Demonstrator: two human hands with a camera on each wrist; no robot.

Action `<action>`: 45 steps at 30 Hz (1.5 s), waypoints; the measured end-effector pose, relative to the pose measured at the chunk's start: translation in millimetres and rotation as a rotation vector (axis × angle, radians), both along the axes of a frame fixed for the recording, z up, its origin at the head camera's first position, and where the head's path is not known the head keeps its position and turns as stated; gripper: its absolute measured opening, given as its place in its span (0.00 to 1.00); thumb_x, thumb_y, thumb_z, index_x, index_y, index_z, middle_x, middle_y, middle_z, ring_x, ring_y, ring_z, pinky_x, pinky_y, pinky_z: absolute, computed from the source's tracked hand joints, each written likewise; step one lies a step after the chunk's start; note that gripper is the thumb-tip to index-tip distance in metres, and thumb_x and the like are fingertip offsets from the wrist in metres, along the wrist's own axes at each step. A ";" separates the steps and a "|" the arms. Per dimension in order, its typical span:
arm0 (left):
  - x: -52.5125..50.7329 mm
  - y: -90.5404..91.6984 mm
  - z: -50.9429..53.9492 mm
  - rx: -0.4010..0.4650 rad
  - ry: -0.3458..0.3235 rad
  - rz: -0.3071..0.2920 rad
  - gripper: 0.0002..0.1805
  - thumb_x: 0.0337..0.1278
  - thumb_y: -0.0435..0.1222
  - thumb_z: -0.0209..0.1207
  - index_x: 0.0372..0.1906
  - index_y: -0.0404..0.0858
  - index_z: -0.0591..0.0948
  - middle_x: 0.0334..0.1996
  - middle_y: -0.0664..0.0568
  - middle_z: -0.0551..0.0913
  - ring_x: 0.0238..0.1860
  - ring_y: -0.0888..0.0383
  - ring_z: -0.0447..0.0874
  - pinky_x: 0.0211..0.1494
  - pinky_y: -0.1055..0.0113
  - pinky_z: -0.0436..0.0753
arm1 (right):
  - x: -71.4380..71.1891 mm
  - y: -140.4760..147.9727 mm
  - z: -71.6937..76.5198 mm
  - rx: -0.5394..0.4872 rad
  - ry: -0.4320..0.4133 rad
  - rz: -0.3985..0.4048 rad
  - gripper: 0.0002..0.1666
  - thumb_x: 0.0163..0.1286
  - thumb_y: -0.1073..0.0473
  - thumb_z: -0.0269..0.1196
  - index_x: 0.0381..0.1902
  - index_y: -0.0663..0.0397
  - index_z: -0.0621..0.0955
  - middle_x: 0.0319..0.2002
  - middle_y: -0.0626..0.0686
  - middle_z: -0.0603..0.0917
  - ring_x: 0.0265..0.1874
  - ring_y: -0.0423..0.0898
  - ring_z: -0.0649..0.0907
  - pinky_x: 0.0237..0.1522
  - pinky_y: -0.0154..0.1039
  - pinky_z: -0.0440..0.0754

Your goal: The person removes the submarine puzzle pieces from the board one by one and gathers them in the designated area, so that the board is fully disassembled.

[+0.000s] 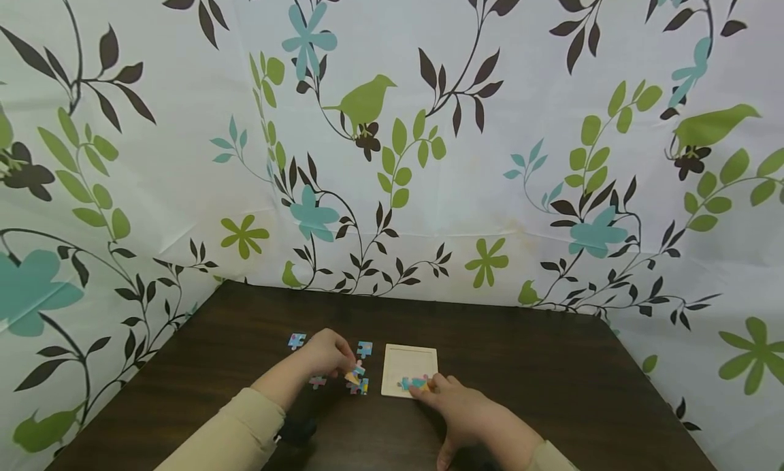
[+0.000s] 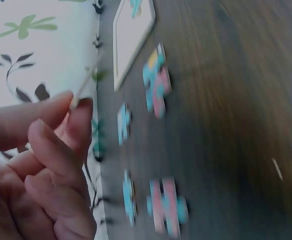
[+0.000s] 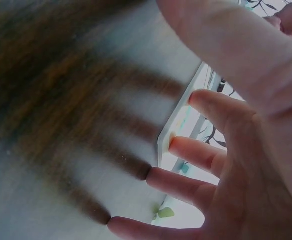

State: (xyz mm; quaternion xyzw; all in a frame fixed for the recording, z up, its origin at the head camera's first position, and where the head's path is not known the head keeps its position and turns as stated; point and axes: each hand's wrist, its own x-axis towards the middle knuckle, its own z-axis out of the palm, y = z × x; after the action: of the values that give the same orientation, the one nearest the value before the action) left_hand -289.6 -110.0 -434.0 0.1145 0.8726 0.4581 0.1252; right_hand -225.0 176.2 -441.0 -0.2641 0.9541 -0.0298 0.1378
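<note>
My left hand [image 1: 326, 354] pinches a jigsaw puzzle piece [image 1: 352, 378] between thumb and fingertips, above the loose pieces. Seen edge-on in the left wrist view, that puzzle piece [image 2: 84, 86] is thin and pale. A light wooden puzzle tray [image 1: 412, 356] lies to the right, with joined pieces [image 1: 407, 384] along its near edge. My right hand [image 1: 461, 404] is spread over the tray's near right corner. In the right wrist view two fingertips [image 3: 178, 145] rest on the tray and others touch the table.
Loose puzzle pieces lie left of the tray: a blue one [image 1: 365, 349], a far-left one [image 1: 297, 340], a pink one [image 1: 317, 382] and a pink-and-blue group [image 2: 157, 85]. All rest on a dark wooden table [image 1: 520, 355], backed by a patterned cloth [image 1: 429, 185].
</note>
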 end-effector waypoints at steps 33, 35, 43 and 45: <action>53.0 -140.6 -21.8 -0.129 -0.053 0.048 0.08 0.52 0.25 0.62 0.23 0.35 0.78 0.19 0.53 0.75 0.17 0.61 0.69 0.24 0.64 0.74 | -2.0 1.5 -2.5 -0.015 -0.038 -0.024 0.71 0.26 0.33 0.80 0.74 0.27 0.65 0.59 0.50 0.67 0.58 0.53 0.70 0.37 0.51 0.80; 53.8 -141.3 -22.8 -0.144 -0.051 0.065 0.08 0.51 0.25 0.63 0.22 0.35 0.78 0.18 0.53 0.75 0.16 0.61 0.68 0.23 0.65 0.73 | -2.5 1.6 -3.0 -0.018 -0.037 -0.024 0.71 0.25 0.33 0.80 0.74 0.28 0.64 0.59 0.50 0.67 0.57 0.53 0.70 0.36 0.51 0.80; 55.8 -138.9 -24.3 -0.227 -0.073 0.164 0.10 0.50 0.26 0.65 0.20 0.35 0.76 0.18 0.51 0.75 0.15 0.60 0.68 0.22 0.67 0.70 | -2.6 2.6 -5.3 -0.026 -0.028 -0.020 0.72 0.24 0.33 0.81 0.74 0.28 0.65 0.57 0.50 0.68 0.54 0.50 0.71 0.34 0.50 0.79; 55.4 -137.7 -23.8 -0.248 -0.087 0.182 0.10 0.50 0.26 0.65 0.20 0.36 0.76 0.19 0.50 0.75 0.16 0.60 0.69 0.22 0.67 0.69 | -2.4 2.8 -5.1 -0.029 -0.027 -0.020 0.72 0.24 0.33 0.80 0.74 0.29 0.65 0.58 0.49 0.68 0.54 0.50 0.70 0.34 0.50 0.79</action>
State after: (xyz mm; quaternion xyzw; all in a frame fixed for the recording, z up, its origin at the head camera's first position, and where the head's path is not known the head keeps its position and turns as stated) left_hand -234.2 -247.7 -457.9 -0.0013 0.9229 0.3609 0.1341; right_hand -227.4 178.9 -446.0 -0.2563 0.9542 -0.0487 0.1467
